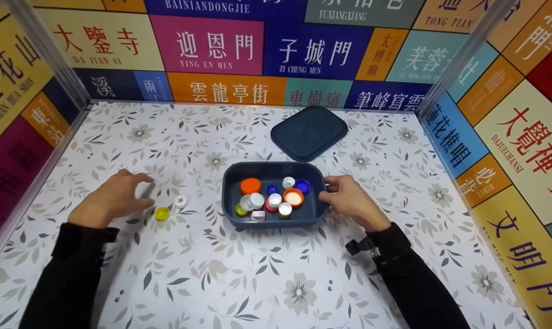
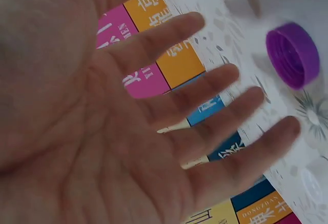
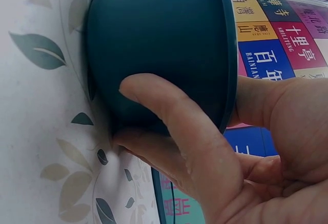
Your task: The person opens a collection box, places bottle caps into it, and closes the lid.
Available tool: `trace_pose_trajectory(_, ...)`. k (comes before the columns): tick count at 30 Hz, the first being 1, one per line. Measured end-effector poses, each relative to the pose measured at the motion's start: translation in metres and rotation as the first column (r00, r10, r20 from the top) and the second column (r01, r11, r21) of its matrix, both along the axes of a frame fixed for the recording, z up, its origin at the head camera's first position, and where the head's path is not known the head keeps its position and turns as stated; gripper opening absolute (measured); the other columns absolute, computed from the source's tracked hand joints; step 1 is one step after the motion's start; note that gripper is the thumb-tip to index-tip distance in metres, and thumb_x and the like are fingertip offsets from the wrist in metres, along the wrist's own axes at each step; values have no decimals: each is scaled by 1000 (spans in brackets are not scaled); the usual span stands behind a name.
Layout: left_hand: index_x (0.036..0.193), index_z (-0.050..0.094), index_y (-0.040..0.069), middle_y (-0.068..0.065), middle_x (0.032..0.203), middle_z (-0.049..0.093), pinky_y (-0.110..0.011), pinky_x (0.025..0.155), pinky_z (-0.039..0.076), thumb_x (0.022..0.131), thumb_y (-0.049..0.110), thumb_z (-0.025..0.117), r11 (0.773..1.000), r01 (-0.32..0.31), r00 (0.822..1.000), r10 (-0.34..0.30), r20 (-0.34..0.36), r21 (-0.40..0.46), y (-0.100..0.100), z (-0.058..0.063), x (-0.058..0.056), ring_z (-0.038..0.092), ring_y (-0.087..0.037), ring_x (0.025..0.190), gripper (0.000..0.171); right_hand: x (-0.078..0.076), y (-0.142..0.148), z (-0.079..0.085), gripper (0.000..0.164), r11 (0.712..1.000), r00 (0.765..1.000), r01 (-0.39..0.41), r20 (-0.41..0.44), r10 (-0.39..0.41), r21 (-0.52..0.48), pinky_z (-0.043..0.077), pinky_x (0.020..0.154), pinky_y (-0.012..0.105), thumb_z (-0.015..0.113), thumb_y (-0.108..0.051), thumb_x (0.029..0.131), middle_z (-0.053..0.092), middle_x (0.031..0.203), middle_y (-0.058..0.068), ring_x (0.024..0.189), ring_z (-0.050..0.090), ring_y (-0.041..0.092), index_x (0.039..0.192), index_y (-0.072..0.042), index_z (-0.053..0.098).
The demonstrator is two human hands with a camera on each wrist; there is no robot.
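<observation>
A dark blue plastic box [image 1: 276, 224] stands in the middle of the table with several small caps and lids inside, among them an orange lid [image 1: 250, 186]. My right hand [image 1: 349, 198] grips the box's right end. In the right wrist view, fingers press along the outer wall of the box [image 3: 159, 34]. My left hand [image 1: 114, 198] hovers left of the box, fingers spread and holding nothing. Just right of it lie a yellow cap [image 1: 162, 213] and a small white cap [image 1: 180, 201]. The left wrist view shows the open palm [image 2: 113, 121] and a purple cap [image 2: 292, 55] beyond the fingertips.
A dark blue lid [image 1: 310, 132] lies flat behind the box, toward the back right. The table [image 1: 175, 274] has a leaf-patterned cover. Colourful panels with printed characters [image 1: 221, 45] close off the back and both sides.
</observation>
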State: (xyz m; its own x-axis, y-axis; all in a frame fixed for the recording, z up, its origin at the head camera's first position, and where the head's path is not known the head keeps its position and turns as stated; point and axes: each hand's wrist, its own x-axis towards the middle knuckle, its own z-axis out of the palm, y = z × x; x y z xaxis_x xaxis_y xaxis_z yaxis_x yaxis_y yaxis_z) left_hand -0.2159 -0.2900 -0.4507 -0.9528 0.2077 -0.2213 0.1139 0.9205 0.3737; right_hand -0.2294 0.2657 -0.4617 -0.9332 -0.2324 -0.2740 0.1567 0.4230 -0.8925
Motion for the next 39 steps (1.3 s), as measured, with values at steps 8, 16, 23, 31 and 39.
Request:
trace_pose_trajectory(8, 160, 62, -3, -39, 144, 56, -70, 104, 61, 95, 16, 85, 998, -56, 996, 56, 67, -3, -9, -2, 4, 64, -45, 113, 72, 0, -1, 0, 53, 1000, 1000, 2, -3, -2, -23, 68, 64, 25, 64, 1, 105, 80, 133, 32, 86, 80, 16, 157, 8, 65)
trace_pose_trajectory(16, 148, 63, -1, -36, 133, 53, -68, 96, 60, 86, 5, 84, 996, -89, 992, 91, 90, -29, -8, -1, 2, 59, -47, 112, 65, -1, -2, -1, 55, 1000, 1000, 8, 16, -8, -20, 68, 69, 22, 63, 1, 107, 78, 139, 34, 92, 82, 18, 161, 8, 61)
trace_pose_trajectory(23, 133, 69, -2, -33, 126, 56, -66, 97, 60, 88, -1, 79, 997, -79, 995, 80, 63, -16, -7, -5, -3, 61, -46, 110, 46, -1, 0, 0, 55, 1000, 1000, 9, 10, -9, -16, 69, 68, 24, 63, 1, 106, 79, 137, 33, 89, 82, 19, 160, 7, 62)
trace_pose_trajectory(31, 110, 76, -4, -28, 108, 68, -64, 94, 60, 93, -6, 74, 1000, -24, 999, 24, -49, 7, -8, -12, -7, 64, -44, 104, 17, -2, 0, -2, 56, 1000, 1000, -2, 16, 3, -19, 71, 67, 29, 62, 1, 106, 78, 140, 33, 91, 83, 23, 161, 7, 62)
trace_pose_trajectory(39, 109, 78, -5, -30, 110, 72, -68, 99, 60, 95, -6, 74, 1000, -7, 997, 9, -79, 21, -6, -13, -8, 67, -47, 108, 15, -2, 1, -1, 54, 1000, 1000, 4, 26, -4, -16, 73, 66, 34, 62, 0, 105, 78, 140, 32, 89, 83, 24, 159, 5, 63)
